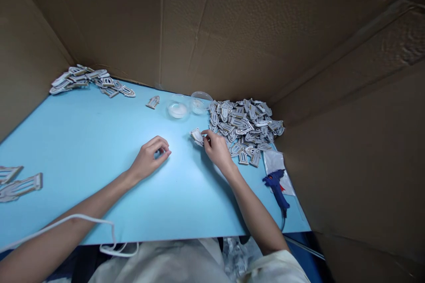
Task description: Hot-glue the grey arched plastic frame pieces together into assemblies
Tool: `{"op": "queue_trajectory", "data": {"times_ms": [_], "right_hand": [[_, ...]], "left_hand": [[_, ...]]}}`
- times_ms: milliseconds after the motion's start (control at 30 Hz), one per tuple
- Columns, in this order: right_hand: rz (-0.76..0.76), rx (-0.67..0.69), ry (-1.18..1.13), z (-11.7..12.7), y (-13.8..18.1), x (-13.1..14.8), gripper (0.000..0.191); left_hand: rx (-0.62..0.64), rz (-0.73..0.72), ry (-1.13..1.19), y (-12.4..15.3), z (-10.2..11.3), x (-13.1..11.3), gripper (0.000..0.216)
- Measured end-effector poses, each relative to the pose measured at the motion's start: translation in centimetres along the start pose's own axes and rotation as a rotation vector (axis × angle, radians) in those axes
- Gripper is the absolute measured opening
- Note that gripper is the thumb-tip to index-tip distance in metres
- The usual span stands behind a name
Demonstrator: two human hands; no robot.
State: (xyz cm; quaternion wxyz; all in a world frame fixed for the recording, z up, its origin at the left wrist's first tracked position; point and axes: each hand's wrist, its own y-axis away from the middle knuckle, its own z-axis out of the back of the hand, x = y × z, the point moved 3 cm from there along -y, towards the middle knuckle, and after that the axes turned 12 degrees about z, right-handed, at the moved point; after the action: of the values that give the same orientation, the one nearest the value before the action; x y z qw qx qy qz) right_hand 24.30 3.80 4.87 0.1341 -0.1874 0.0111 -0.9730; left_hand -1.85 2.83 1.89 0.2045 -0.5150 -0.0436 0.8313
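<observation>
The right hand [218, 149] grasps one arch-shaped piece [197, 137] with its fingertips, by one side, probably so that most of the face is free. At eight o'clock from this piece, the left hand [150, 158] is loosely curled; whether it pinches something small, I cannot tell. The pile [245, 129] lies at two o'clock from the right hand, perhaps for easy reach. The glue gun [277, 189], at four o'clock, rests partly on a plastic bag [273, 160], maybe against drips.

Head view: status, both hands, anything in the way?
Left hand: loosely curled, nothing visible in it. Right hand: pinching arched piece beside pile. Glue gun: right of forearm, not blocking.
</observation>
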Motion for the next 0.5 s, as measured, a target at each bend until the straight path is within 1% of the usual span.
{"op": "queue_trajectory", "data": {"times_ms": [100, 167, 200, 267, 300, 333, 433, 500], "right_hand": [[-0.056, 0.065, 0.156, 0.4, -0.2, -0.5, 0.027], [-0.056, 0.071, 0.224, 0.2, -0.4, -0.4, 0.029], [-0.035, 0.059, 0.244, 0.0, -0.6, -0.2, 0.036], [0.023, 0.047, 0.284, -0.8, -0.9, 0.7, 0.055], [0.053, 0.055, 0.305, -1.3, -0.9, 1.1, 0.058], [0.078, 0.070, 0.323, -1.8, -0.9, 1.5, 0.055], [0.159, 0.097, 0.379, -3.3, -0.3, 2.3, 0.034], [0.228, 0.081, 0.408, -3.8, 0.6, 2.4, 0.028]], "left_hand": [[-0.004, 0.030, 0.015, -0.2, 0.1, -0.2, 0.019], [-0.013, 0.041, 0.022, -0.3, 0.1, -0.2, 0.019], [-0.016, 0.042, 0.024, -0.3, 0.1, -0.2, 0.019], [-0.013, 0.048, 0.021, -0.2, 0.1, -0.2, 0.019], [-0.010, 0.050, 0.016, -0.2, 0.1, -0.2, 0.018], [-0.007, 0.052, 0.009, -0.2, 0.2, -0.2, 0.018], [-0.006, 0.050, -0.006, -0.1, 0.2, 0.0, 0.015], [-0.008, 0.037, -0.007, 0.0, 0.2, 0.1, 0.014]]}}
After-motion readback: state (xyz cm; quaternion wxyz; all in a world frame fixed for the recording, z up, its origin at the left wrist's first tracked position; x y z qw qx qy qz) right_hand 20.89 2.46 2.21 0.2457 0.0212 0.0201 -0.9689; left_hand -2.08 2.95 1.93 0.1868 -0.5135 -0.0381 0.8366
